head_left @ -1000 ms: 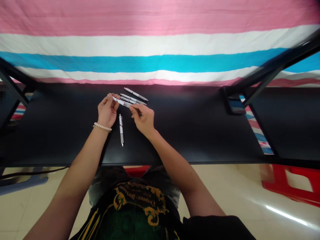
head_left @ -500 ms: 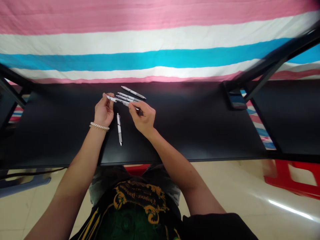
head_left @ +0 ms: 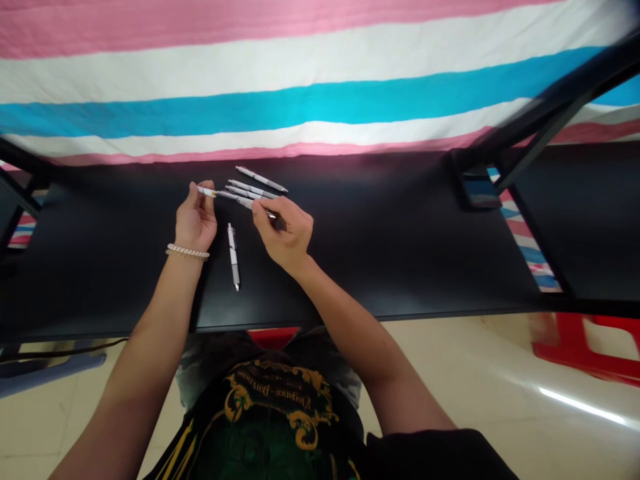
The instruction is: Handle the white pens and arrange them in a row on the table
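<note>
My left hand (head_left: 197,217) pinches a short white pen barrel piece (head_left: 206,191) with a yellowish spot at its right end. Between thumb and fingers my right hand (head_left: 285,230) grips the longer pen part (head_left: 240,199), white and grey, its thin end pointing at the left piece. The two ends lie very close; whether they still touch I cannot tell. Just beyond my right hand, two white-and-grey pens (head_left: 255,189) lie side by side, partly hidden by the fingers. Another pen (head_left: 261,179) rests farther back. Nearer me, one pen (head_left: 233,257) lies pointing toward the table's front edge.
The black table (head_left: 380,253) spans the view, with black metal supports (head_left: 540,127) at both sides. A striped cloth (head_left: 310,103) hangs behind it. On the floor at right stands a red plastic stool (head_left: 565,347).
The white barrel piece in my left hand has shifted slightly left, away from the pen part in my right hand, and a yellowish spot now shows at its end. The view has shifted slightly.
</note>
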Demonstrator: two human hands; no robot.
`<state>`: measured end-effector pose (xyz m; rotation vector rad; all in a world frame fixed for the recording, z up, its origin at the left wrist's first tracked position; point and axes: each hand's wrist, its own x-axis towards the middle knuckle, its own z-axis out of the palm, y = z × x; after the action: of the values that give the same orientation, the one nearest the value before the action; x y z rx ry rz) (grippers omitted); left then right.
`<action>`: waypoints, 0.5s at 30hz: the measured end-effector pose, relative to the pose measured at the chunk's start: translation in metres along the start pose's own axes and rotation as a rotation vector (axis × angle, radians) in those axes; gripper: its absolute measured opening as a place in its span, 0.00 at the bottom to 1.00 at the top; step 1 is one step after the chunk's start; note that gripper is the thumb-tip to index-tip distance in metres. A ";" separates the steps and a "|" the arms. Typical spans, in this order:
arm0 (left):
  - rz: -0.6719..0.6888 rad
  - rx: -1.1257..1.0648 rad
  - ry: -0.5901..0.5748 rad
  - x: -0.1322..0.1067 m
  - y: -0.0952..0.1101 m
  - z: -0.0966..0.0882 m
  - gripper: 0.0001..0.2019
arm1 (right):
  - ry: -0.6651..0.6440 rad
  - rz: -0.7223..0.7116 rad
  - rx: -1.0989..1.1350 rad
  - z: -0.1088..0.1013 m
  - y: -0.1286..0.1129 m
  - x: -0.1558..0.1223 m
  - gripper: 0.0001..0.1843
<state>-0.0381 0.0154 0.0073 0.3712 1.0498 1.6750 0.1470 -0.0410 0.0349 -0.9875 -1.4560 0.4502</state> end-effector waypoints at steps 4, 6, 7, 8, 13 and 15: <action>0.017 0.022 -0.005 0.001 0.000 -0.002 0.08 | -0.015 -0.015 0.001 0.000 0.000 -0.001 0.14; 0.014 0.025 -0.001 0.001 0.001 -0.002 0.09 | -0.013 -0.024 0.002 0.000 0.000 -0.001 0.13; 0.010 0.026 0.002 0.000 0.002 -0.001 0.09 | -0.013 -0.032 0.004 0.000 0.000 -0.001 0.13; 0.008 0.027 0.008 -0.001 0.003 0.000 0.10 | -0.015 -0.043 0.005 0.000 0.000 -0.002 0.12; -0.014 0.030 0.036 -0.005 0.005 0.005 0.14 | -0.028 -0.067 -0.007 -0.001 0.001 -0.003 0.12; -0.028 0.008 0.022 -0.005 0.005 0.004 0.15 | -0.028 -0.048 0.003 -0.001 0.001 -0.003 0.12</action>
<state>-0.0368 0.0129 0.0149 0.3429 1.0735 1.6538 0.1479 -0.0435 0.0324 -0.9451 -1.5010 0.4321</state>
